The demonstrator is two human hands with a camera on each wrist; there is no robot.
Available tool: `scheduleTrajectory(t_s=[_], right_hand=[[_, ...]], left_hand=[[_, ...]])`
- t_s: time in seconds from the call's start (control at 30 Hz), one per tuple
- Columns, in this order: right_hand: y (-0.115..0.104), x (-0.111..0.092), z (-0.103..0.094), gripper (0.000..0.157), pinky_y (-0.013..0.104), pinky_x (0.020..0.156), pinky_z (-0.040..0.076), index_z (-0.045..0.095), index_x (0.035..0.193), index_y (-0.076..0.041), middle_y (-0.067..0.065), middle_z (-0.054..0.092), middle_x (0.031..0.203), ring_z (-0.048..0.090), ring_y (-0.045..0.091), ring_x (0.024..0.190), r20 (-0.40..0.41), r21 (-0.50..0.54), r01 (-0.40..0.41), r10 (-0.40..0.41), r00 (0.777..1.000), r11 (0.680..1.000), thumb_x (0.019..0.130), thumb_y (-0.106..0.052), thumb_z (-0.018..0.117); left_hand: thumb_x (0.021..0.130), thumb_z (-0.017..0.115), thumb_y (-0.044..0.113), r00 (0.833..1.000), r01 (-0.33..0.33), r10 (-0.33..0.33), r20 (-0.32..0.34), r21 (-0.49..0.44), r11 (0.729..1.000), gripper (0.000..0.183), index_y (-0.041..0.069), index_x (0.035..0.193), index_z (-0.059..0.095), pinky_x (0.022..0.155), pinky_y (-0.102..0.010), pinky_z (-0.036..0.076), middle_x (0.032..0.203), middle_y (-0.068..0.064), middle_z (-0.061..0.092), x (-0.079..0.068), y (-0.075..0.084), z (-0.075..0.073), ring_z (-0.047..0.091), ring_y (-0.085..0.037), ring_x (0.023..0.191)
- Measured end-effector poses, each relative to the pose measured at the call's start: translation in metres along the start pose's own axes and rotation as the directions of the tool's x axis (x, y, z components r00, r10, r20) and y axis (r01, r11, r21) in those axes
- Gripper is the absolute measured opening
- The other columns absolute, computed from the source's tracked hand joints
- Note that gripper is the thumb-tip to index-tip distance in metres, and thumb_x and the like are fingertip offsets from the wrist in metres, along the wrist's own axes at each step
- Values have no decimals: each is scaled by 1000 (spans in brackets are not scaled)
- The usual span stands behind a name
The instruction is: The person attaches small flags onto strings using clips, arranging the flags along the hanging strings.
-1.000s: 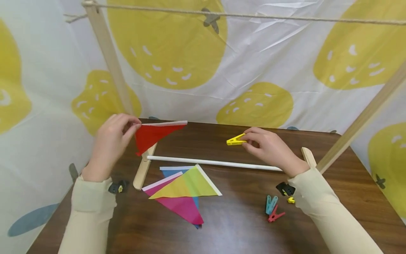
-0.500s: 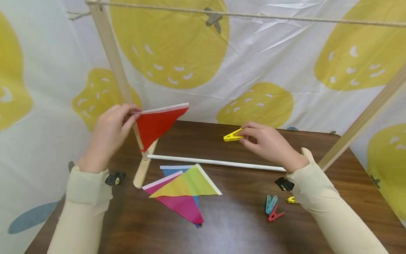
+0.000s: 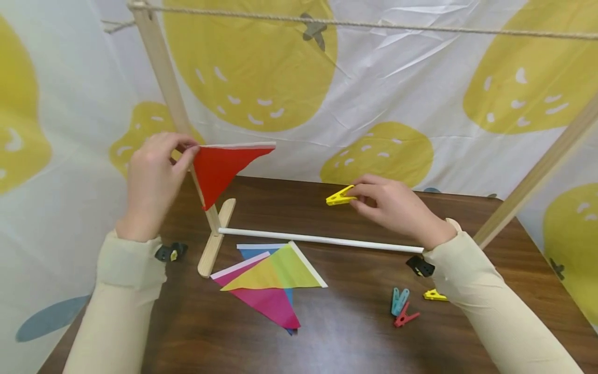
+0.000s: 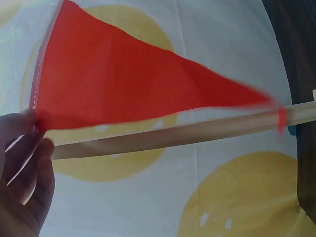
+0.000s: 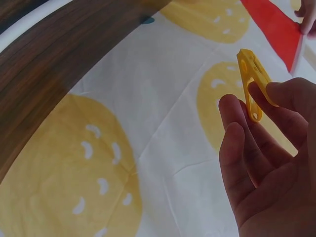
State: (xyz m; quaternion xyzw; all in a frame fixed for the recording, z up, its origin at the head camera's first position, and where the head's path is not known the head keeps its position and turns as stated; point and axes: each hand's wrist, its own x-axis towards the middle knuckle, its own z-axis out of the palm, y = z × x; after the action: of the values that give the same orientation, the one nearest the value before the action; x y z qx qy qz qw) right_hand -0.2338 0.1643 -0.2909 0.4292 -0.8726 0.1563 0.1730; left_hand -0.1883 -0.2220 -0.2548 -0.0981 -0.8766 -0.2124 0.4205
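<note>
higher than 1 second ago, the red flag (image 3: 221,169) has risen with the left hand (image 3: 156,169), while the right hand (image 3: 390,205) has shifted a little up and left. the left hand pinches the flag between thumb and fingers at the left end of its white edge; its point hangs down, blurred in the left wrist view, in front of the left wooden post (image 3: 163,72), and i cannot tell whether they touch. the right hand grasps a yellow clothespin (image 3: 339,196) between thumb and fingertips, well apart from the flag. above them runs a string (image 3: 327,21), and a white bar (image 3: 322,240) spans low between the 2 posts. on the brown table (image 3: 355,337), 3 flags overlap: a yellow flag (image 3: 280,270) on top, a pink flag (image 3: 268,306) and a blue flag (image 3: 249,253) beneath. near the right sleeve (image 3: 486,306) lie a teal clothespin (image 3: 399,300), a red clothespin (image 3: 405,317) and another yellow pin (image 3: 435,295).
</note>
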Motion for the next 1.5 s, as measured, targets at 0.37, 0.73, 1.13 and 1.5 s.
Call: scheduleTrajectory(t_s=[0.37, 0.73, 1.13, 1.5], right_hand=[[-9, 8, 1, 13, 23, 59, 43, 68, 93, -18, -11, 56, 94, 53, 4, 67, -17, 33, 45, -45, 999, 998, 81, -22, 63], [-15, 23, -4, 13, 24, 60, 43, 68, 93, -18, -10, 57, 93, 52, 3, 71, -33, 18, 141, -140, 990, 990, 81, -21, 64], [-21, 39, -18, 12, 25, 61, 46, 67, 89, -13, -4, 57, 94, 56, 9, 73, -70, -16, 245, -246, 967, 969, 77, -16, 69], [-28, 55, -38, 11, 30, 57, 46, 67, 89, -14, -3, 59, 97, 58, 13, 68, -56, -119, 290, -298, 953, 950, 77, -13, 66]], left_hand=[[86, 59, 18, 993, 43, -46, -111, -29, 999, 17, 3, 88, 67, 62, -25, 37, 86, -8, 57, 20, 4, -10, 54, -19, 82], [87, 56, 23, 992, 52, -52, -117, -4, 999, 23, 2, 91, 66, 62, -27, 35, 87, -9, 62, 35, 10, -18, 55, -21, 79], [86, 57, 25, 992, 43, -46, -118, -24, 999, 23, 4, 92, 67, 62, -22, 32, 87, -6, 62, 51, 15, -20, 56, -18, 80], [86, 55, 30, 985, 44, -51, -168, -41, 998, 27, 9, 97, 69, 62, -15, 34, 90, -4, 65, 58, 17, -23, 56, -15, 77]])
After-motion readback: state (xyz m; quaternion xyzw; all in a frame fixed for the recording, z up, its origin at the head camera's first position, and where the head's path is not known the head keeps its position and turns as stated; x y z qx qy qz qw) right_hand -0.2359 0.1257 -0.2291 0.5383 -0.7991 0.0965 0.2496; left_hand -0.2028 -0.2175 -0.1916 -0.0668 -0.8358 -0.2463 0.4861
